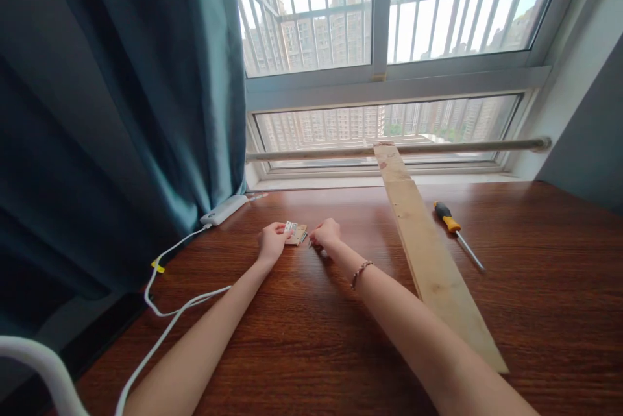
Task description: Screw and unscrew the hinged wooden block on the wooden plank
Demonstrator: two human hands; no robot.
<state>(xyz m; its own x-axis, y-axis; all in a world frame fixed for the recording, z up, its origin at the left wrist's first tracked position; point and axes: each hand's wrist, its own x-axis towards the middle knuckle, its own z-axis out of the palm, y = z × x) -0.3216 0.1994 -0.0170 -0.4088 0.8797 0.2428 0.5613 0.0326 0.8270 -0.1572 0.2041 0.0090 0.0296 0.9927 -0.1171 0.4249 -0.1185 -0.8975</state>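
Note:
My left hand [273, 241] is closed on the edge of a small flat white-and-tan piece [296, 234], which has silvery and dark marks. It is held at or just above the brown wooden tabletop [292, 338]. Too little of it shows to tell its kind. Just to the right, my right hand [326, 233] has its fingers pinched together. A tiny thin sliver shows at its fingertips, beside the flat piece, too small to name. A braided bracelet [361, 273] circles the right wrist.
Right of my right arm, a long wooden plank [428, 247] reaches to the rail [316, 154] by the window. Beyond it lies a screwdriver [457, 234] with a black-and-orange handle. A white power strip [224, 210] and cable [165, 312] lie left, beside a blue curtain [195, 78].

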